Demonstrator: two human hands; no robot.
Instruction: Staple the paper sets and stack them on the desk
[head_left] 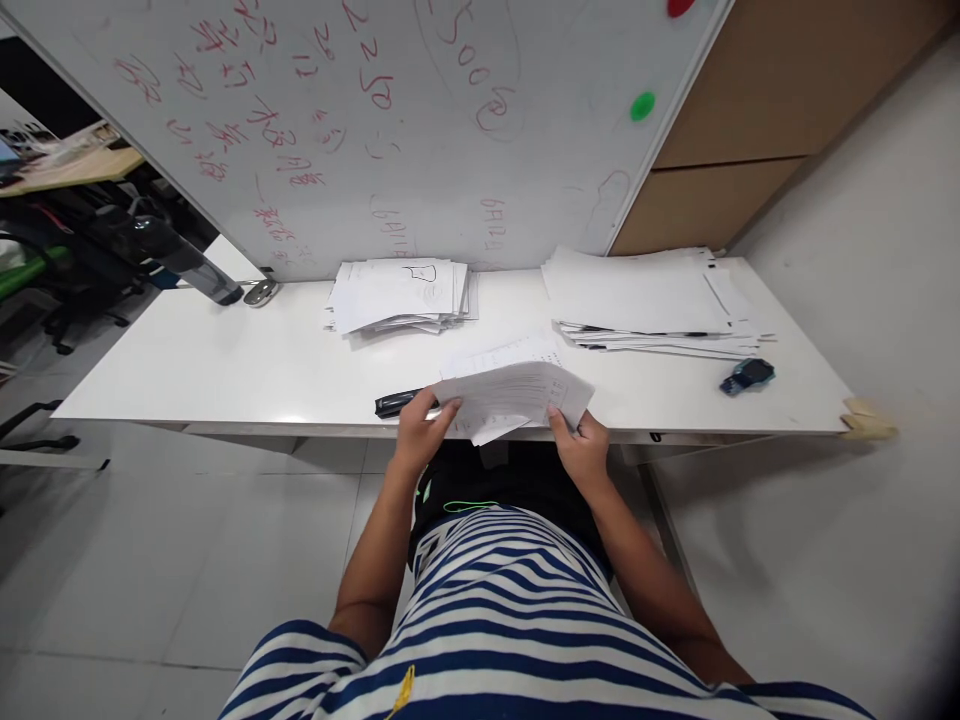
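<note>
Between my two hands are printed sheets of paper [510, 392], held at the desk's front edge and bowed upward in the middle. My left hand [424, 428] pinches their left side, thumb on top. At the right end, my right hand [579, 440] grips the sheets with its thumb over the face. A black stapler-like object [401, 402] lies just left of the sheets, partly hidden by my left hand. Behind the held sheets another printed page [517, 352] shows; whether it lies on the desk or is held too, I cannot tell.
On the white desk [225, 370] sit a smaller paper stack [401, 295] and a larger one [645, 300]. A dark watch-like device [748, 376] is at right. A bottle [187, 255] and a round metallic object [261, 292] stand at left. A whiteboard [442, 180] rises behind.
</note>
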